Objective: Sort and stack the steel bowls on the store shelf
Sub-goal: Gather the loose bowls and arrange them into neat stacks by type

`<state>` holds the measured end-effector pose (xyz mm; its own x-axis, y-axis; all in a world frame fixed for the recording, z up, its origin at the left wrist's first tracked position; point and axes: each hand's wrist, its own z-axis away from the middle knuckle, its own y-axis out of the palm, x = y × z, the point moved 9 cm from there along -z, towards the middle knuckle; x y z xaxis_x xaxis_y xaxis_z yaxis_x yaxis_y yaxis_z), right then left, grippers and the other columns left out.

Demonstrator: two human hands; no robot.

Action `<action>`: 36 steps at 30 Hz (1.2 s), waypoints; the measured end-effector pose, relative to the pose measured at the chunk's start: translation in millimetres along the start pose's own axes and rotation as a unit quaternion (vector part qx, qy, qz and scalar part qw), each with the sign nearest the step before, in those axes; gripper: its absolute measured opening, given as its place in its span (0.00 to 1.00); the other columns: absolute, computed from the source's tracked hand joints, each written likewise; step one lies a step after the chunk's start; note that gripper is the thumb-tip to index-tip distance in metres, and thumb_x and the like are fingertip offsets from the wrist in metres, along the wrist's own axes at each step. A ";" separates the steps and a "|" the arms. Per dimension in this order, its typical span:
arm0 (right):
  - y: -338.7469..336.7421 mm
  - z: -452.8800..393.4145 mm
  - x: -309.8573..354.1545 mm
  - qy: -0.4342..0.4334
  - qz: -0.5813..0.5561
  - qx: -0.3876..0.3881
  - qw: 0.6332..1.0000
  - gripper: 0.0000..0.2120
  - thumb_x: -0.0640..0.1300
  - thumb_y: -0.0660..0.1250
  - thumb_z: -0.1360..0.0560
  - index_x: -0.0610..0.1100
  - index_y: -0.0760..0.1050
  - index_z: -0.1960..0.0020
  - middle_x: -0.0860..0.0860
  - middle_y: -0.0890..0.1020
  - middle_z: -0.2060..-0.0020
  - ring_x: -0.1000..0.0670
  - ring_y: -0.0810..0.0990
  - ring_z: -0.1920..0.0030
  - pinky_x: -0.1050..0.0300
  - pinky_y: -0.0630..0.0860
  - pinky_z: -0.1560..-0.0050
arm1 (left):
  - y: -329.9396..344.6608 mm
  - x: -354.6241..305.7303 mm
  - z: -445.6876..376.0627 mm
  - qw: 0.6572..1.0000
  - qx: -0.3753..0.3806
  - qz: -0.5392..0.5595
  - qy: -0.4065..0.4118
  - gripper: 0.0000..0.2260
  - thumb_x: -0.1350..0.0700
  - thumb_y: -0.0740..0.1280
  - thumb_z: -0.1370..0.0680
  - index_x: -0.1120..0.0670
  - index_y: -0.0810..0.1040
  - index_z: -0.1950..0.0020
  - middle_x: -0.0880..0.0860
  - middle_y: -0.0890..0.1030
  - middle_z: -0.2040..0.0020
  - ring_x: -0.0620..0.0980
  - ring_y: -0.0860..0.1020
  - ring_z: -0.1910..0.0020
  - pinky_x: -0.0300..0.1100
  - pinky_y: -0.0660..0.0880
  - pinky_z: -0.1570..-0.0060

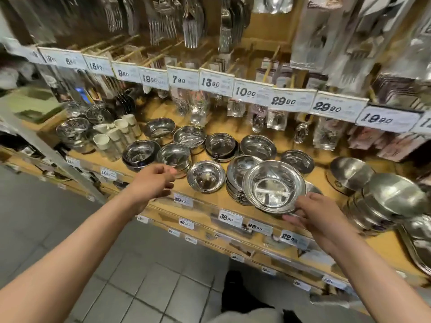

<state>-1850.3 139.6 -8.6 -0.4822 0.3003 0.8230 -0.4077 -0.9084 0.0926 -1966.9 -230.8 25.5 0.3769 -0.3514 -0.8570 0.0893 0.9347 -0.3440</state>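
The long tan wooden store shelf (161, 113) runs across in front of you, its front edge lined with white price tags (225, 217). Above it hangs a rail of larger white price cards (217, 83), with packaged steel cutlery (191, 29) dangling behind them.

At the shelf's right end sits a tall stack of upturned steel bowls (382, 201), with another upturned steel bowl (349, 173) just behind it. Toward the left end stands a cluster of white paper cups (116, 134), with a deep steel bowl (73, 129) beside them.

Along the middle of the shelf, round shiny steel bowls stand upright in two loose rows: a back row of four (190, 136) and, nearer the front edge, a dark-rimmed steel bowl (140, 155), a taller steel bowl (173, 156) and a small wide-rimmed steel bowl (206, 177).

Near the front edge, right of centre, is a low stack of shallow steel bowls (238, 180). Your right hand (319, 215) grasps a wide shallow steel bowl (274, 186) by its near rim, tilted toward you, overlapping that stack; you cannot tell whether it touches it.

Your left hand (154, 180) hovers at the front edge just before the taller steel bowl, fingers loosely curled and holding nothing.
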 end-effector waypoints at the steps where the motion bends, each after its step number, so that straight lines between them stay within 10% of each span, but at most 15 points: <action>1: 7.6 -8.0 4.2 -0.004 0.001 0.007 1.000 0.06 0.31 0.65 0.21 0.32 0.76 0.44 0.45 0.87 0.68 0.47 0.88 0.64 0.54 0.86 0.61 | -6.8 -0.4 -5.9 1.000 -0.005 0.002 -0.001 0.08 0.61 0.65 0.18 0.60 0.79 0.40 0.54 0.79 0.54 0.49 0.77 0.57 0.40 0.78 0.59; 9: 62.3 -77.1 26.4 -0.006 0.003 0.010 1.000 0.07 0.30 0.63 0.20 0.34 0.78 0.45 0.38 0.85 0.51 0.43 0.87 0.58 0.57 0.85 0.65 | -53.2 4.0 -66.2 0.999 -0.018 0.015 -0.028 0.04 0.55 0.69 0.19 0.55 0.79 0.49 0.53 0.79 0.55 0.49 0.78 0.57 0.41 0.77 0.57; 21: 111.4 -127.6 24.5 0.018 0.031 -0.041 0.999 0.10 0.32 0.64 0.20 0.35 0.75 0.39 0.40 0.87 0.54 0.43 0.88 0.62 0.54 0.85 0.67 | -100.3 45.2 -138.3 0.994 -0.025 0.051 -0.093 0.04 0.57 0.67 0.18 0.53 0.82 0.48 0.53 0.80 0.55 0.49 0.79 0.56 0.44 0.78 0.51; 26: 122.8 -111.2 23.7 -0.008 0.003 -0.097 0.995 0.04 0.30 0.64 0.21 0.36 0.76 0.52 0.46 0.86 0.62 0.53 0.86 0.67 0.58 0.84 0.68 | -98.5 29.9 -174.3 0.996 0.036 0.035 -0.077 0.05 0.62 0.67 0.19 0.54 0.80 0.53 0.56 0.78 0.58 0.50 0.77 0.59 0.43 0.77 0.54; 36: 185.6 -104.0 -11.4 -0.010 0.044 -0.126 0.991 0.10 0.32 0.69 0.23 0.38 0.79 0.43 0.41 0.87 0.53 0.47 0.89 0.58 0.53 0.85 0.62 | -47.0 23.5 -180.0 0.974 0.208 0.033 -0.081 0.05 0.65 0.65 0.19 0.59 0.79 0.45 0.57 0.82 0.59 0.48 0.81 0.63 0.37 0.82 0.64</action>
<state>-2001.1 -2.2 -59.1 -0.5092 0.2155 0.8332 -0.5474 -0.8282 -0.1203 -2128.2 -292.6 -47.4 0.5314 -0.3076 -0.7893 0.4135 0.9074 -0.0752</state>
